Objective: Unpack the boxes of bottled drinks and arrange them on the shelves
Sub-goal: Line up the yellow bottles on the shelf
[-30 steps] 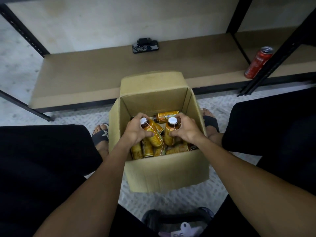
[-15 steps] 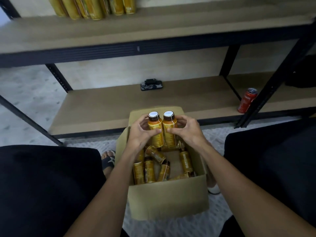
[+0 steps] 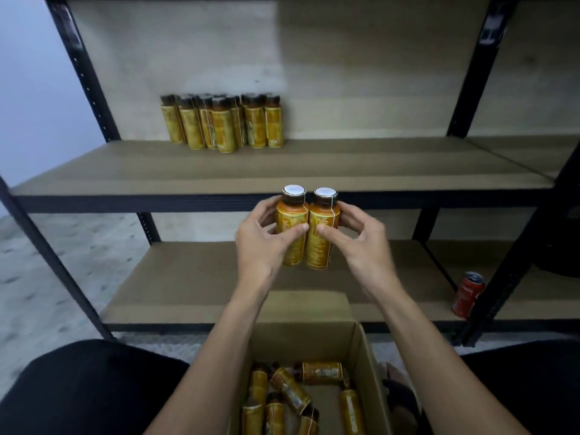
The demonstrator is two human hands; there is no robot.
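Observation:
Two yellow bottles with white caps stand upright side by side in the air, just below the front edge of the middle shelf [image 3: 282, 171]. My left hand [image 3: 260, 243] grips the left bottle [image 3: 292, 224]. My right hand [image 3: 364, 243] grips the right bottle [image 3: 323, 227]. The two bottles touch each other. Several matching bottles [image 3: 222, 124] stand grouped at the back left of the middle shelf. Below my arms the open cardboard box [image 3: 370, 359] holds several more bottles [image 3: 288, 394] lying loose.
A red can [image 3: 467, 295] stands on the lower shelf [image 3: 194, 277] at the right, beside a black upright post [image 3: 508, 277]. Black shelf posts rise at left and right. My knees in dark trousers flank the box.
Both hands have lifted the two bottles out of the box and up to the level of the middle shelf's edge. My view has tilted up to the shelves.

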